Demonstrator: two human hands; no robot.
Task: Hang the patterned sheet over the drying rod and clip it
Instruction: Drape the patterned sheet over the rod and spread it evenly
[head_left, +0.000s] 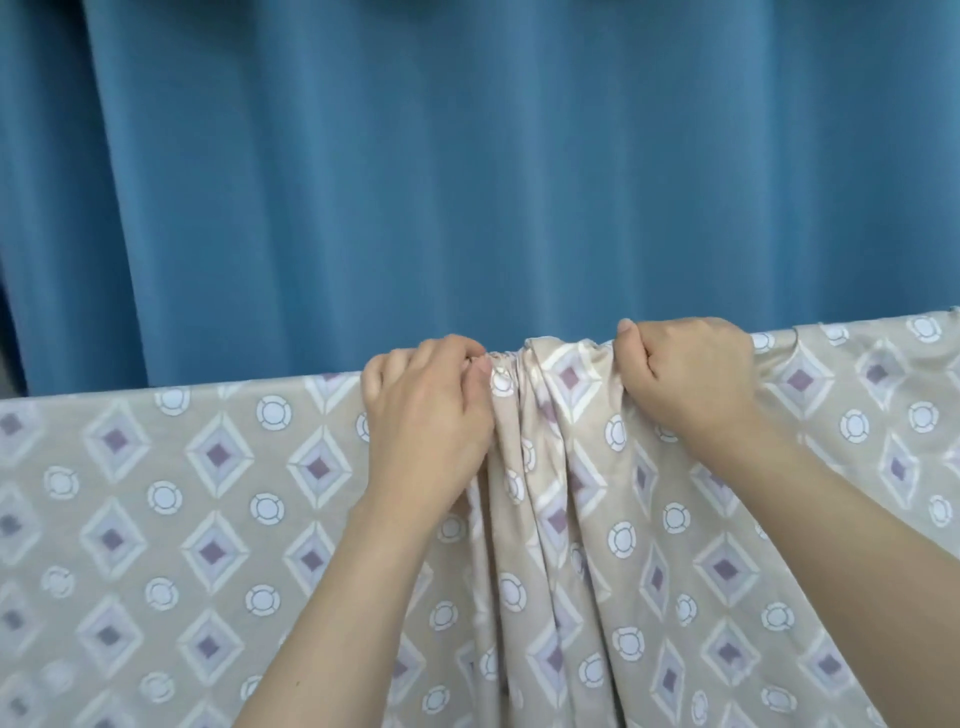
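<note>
Head view, left hand (426, 415) and right hand (691, 379) gripping bunched patterned sheet (208, 493), blue curtain (467, 182) behind

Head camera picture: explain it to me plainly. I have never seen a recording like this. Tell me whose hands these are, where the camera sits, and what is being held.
There is no machine here. A person wears a camera on the head, so you look forward and down at their own two bare hands. The patterned sheet, beige with diamonds and circles, hangs over a rod that the cloth hides. The left hand and the right hand each grip the sheet's top edge, with bunched folds between them. Behind hangs a blue curtain. No clip is visible.
</note>
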